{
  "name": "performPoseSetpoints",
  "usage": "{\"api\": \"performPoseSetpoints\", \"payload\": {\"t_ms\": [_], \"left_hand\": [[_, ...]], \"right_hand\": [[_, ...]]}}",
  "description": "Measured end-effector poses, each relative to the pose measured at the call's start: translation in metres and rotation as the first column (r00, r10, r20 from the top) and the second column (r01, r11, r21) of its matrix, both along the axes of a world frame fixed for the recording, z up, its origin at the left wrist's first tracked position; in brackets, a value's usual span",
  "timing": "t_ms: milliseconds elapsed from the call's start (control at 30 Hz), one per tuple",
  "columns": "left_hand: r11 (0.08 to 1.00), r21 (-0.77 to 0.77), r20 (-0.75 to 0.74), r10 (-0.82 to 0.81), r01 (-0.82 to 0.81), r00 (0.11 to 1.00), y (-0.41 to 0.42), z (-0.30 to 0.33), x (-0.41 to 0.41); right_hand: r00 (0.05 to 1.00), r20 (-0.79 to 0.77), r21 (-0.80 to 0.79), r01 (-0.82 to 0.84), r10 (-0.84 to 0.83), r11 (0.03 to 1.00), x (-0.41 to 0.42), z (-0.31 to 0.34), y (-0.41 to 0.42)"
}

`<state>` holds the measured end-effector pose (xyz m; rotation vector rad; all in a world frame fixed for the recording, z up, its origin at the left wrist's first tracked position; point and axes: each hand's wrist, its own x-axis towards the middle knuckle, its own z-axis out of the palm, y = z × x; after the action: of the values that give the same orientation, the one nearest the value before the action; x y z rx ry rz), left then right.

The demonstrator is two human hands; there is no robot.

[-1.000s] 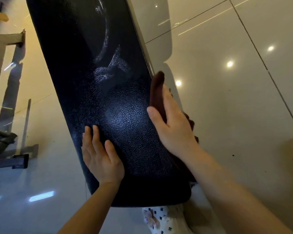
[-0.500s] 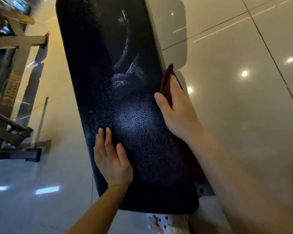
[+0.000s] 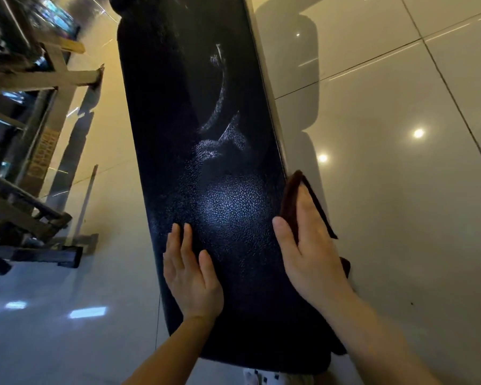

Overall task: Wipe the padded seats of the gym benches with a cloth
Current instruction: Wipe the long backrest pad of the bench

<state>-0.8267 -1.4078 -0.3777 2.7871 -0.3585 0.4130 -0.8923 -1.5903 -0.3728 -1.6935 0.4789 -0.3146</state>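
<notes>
- Fingers (image 3: 307, 202) of the right hand (image 3: 314, 254) lie straight, pressing a dark cloth (image 3: 290, 190) against the padded seat's (image 3: 220, 190) three-o'clock edge.
- Left hand (image 3: 190, 269) rests flat, holding nothing, at seven o'clock on the pad.
- Side-wiping seems underway; next likely calls for sliding toward twelve.
- No readable writing.

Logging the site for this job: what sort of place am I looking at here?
Most likely a gym floor: a long black padded bench seat, metal equipment frames at the left, and glossy floor tiles reflecting ceiling lights.
</notes>
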Motion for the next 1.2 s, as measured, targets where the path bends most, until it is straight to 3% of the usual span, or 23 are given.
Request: {"api": "performPoseSetpoints", "payload": {"t_ms": [200, 500, 700, 867, 1100, 1200], "left_hand": [[1.000, 0.012, -0.010, 0.006, -0.006, 1.000, 0.003, 0.000, 0.000], [1.000, 0.005, -0.009, -0.007, 0.007, 1.000, 0.002, -0.002, 0.002], [1.000, 0.012, -0.010, -0.009, 0.009, 1.000, 0.006, -0.003, 0.002], [1.000, 0.021, -0.032, 0.007, -0.006, 0.999, 0.006, -0.002, 0.000], [0.999, 0.034, -0.026, -0.003, 0.004, 1.000, 0.004, 0.000, 0.002], [1.000, 0.024, -0.025, 0.007, -0.006, 1.000, 0.003, -0.001, 0.002]], "right_hand": [[1.000, 0.025, 0.023, -0.016, 0.015, 1.000, 0.071, 0.021, -0.036], [1.000, 0.009, 0.023, 0.022, -0.022, 0.999, -0.049, -0.005, 0.025], [0.987, 0.158, -0.008, -0.002, 0.004, 1.000, 0.027, 0.011, -0.015], [0.992, 0.120, -0.006, -0.041, 0.042, 0.999, 0.074, 0.024, -0.043], [0.996, -0.081, 0.154, -0.015, 0.028, 0.988, -0.033, -0.001, 0.015], [0.995, -0.096, 0.170, 0.020, -0.003, 0.985, -0.038, 0.002, 0.019]]}}
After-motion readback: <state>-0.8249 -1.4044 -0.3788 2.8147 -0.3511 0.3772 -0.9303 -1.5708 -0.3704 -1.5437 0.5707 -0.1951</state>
